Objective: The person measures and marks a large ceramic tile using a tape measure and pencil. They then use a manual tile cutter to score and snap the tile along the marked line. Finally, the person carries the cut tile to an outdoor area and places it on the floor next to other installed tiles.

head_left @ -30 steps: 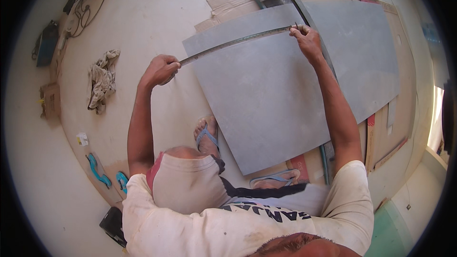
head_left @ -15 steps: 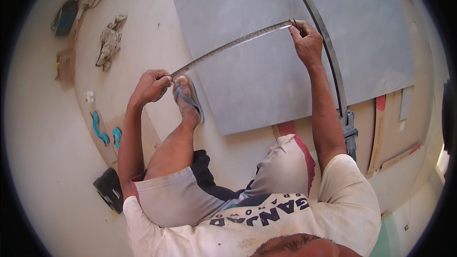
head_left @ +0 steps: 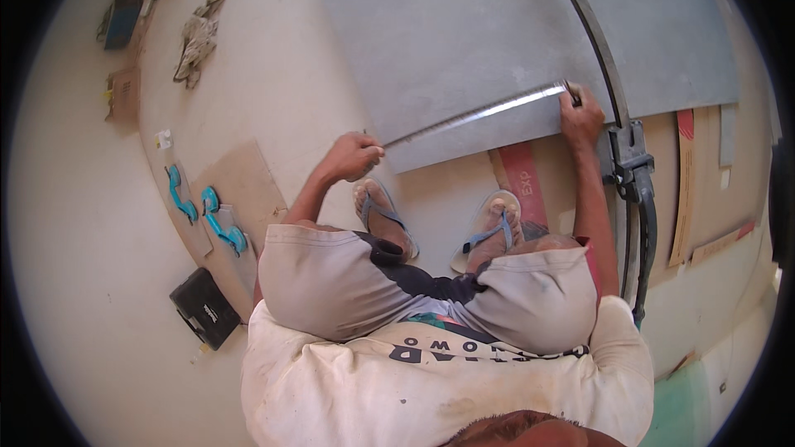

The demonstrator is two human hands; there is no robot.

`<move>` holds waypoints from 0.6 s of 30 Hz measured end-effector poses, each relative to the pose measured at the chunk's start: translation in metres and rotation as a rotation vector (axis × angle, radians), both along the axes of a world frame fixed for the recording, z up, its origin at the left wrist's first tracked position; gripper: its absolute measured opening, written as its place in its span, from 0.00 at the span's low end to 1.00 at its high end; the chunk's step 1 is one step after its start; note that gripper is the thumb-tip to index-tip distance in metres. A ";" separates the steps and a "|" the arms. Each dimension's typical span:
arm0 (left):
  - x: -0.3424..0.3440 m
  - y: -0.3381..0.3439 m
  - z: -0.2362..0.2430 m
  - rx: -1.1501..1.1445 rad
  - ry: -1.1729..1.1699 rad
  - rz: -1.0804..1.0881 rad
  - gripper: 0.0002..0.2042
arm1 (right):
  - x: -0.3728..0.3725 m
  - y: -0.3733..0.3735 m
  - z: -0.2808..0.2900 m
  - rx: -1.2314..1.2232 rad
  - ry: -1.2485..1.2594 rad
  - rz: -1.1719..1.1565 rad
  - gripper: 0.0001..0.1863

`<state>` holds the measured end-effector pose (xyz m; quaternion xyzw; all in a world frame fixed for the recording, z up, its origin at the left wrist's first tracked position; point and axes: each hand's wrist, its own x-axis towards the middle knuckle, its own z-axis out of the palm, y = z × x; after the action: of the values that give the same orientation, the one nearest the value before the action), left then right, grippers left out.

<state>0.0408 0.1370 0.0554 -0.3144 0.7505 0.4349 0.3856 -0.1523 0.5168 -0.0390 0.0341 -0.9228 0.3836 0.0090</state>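
A metal measuring tape (head_left: 476,112) stretches between my two hands, slanting over the near part of a large grey tile slab (head_left: 447,25). My left hand (head_left: 354,157) is closed on one end of the tape, beside the slab's left edge. At the other end my right hand (head_left: 582,120) pinches it, over the slab's near right part and close to the rail (head_left: 598,37) of a tile cutter. The cutter's dark carriage (head_left: 631,157) sits just right of my right wrist. Whether the tape's case is in either palm is hidden.
Teal suction lifters (head_left: 222,223) lie on a board at the left, near a black case (head_left: 205,308). A crumpled cloth (head_left: 199,40) and a blue machine (head_left: 123,16) lie farther off. Flattened cardboard (head_left: 530,186) extends under the slab. My sandalled feet (head_left: 387,219) are between my hands and knees.
Both hands have come nearer to me and moved right in the view, with the tape still between them. My left foot has drawn back, and my right foot now shows.
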 end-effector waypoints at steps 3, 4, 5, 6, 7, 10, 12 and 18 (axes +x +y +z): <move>0.024 -0.007 -0.021 -0.029 0.111 -0.160 0.12 | 0.031 0.012 -0.001 0.031 -0.034 0.004 0.10; 0.028 -0.008 -0.029 -0.030 0.115 -0.190 0.12 | 0.038 0.014 -0.001 0.034 -0.059 -0.007 0.10; 0.033 -0.011 -0.035 -0.032 0.119 -0.220 0.12 | 0.044 0.013 -0.002 0.037 -0.085 -0.017 0.10; 0.038 -0.009 -0.038 0.001 0.097 -0.179 0.12 | 0.049 0.014 -0.001 0.047 -0.084 -0.015 0.10; 0.042 -0.008 -0.040 0.034 0.075 -0.138 0.12 | 0.054 0.013 0.000 0.057 -0.084 -0.014 0.10; 0.056 -0.004 -0.049 0.109 0.048 -0.042 0.12 | 0.065 0.016 0.003 0.091 -0.069 -0.014 0.09; 0.060 -0.002 -0.052 0.115 0.055 -0.037 0.11 | 0.068 0.019 0.000 0.101 -0.045 -0.007 0.09; 0.064 -0.001 -0.055 0.067 0.089 -0.085 0.10 | 0.073 0.021 -0.004 0.102 -0.050 -0.012 0.09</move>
<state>0.1044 0.1358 0.0000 -0.2494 0.7647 0.4566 0.3803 -0.0790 0.5376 -0.0426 0.0193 -0.9414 0.3365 -0.0137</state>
